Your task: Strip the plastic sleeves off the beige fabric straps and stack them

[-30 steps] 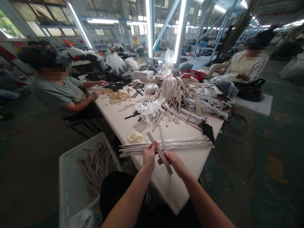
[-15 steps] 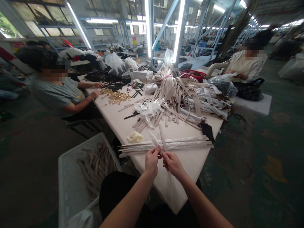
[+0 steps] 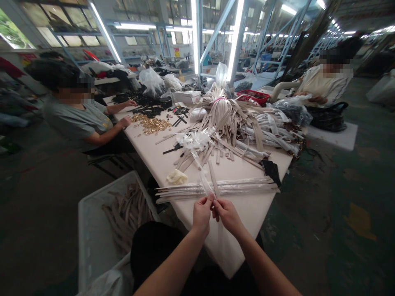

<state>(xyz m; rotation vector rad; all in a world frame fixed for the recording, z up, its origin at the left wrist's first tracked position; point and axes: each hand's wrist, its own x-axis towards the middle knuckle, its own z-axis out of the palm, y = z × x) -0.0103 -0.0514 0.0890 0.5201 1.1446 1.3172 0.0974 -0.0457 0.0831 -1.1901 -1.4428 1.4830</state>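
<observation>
**Pale strip pinched between two hands at a crowded worktable**

Translucent and whitish, a narrow pale strip (image 3: 206, 183) slants up and away from a person's bare hands, above the near end of a cream-topped table (image 3: 228, 257). The left hand (image 3: 202, 213) grips it with thumb and forefinger pressed together, the other fingers curled under. The right hand (image 3: 227, 214) meets it just beside, thumb and forefinger closed on the strip's lower part, the rest folded in toward the palm. The two sets of fingertips nearly touch.

Just beyond the hands, a grey strap (image 3: 213, 176) slants over a row of long flat strips (image 3: 259, 183) laid across the table; a crumpled off-white cloth (image 3: 177, 176) lies near their left end. Farther back, a bundle of grey straps (image 3: 221, 109) fans out beneath a pink tie, with crumpled clear film (image 3: 197, 140) in front.

Fingers cover the pinched part, and whether the film there wraps anything cannot be told. Below the hands, a faint band is too blurred to identify. At lower left, the frame cuts off a pale bin (image 3: 84, 234) of brownish strips (image 3: 131, 213). A co-worker at left sits by gold-coloured pieces (image 3: 152, 124), too small to make out singly.
</observation>
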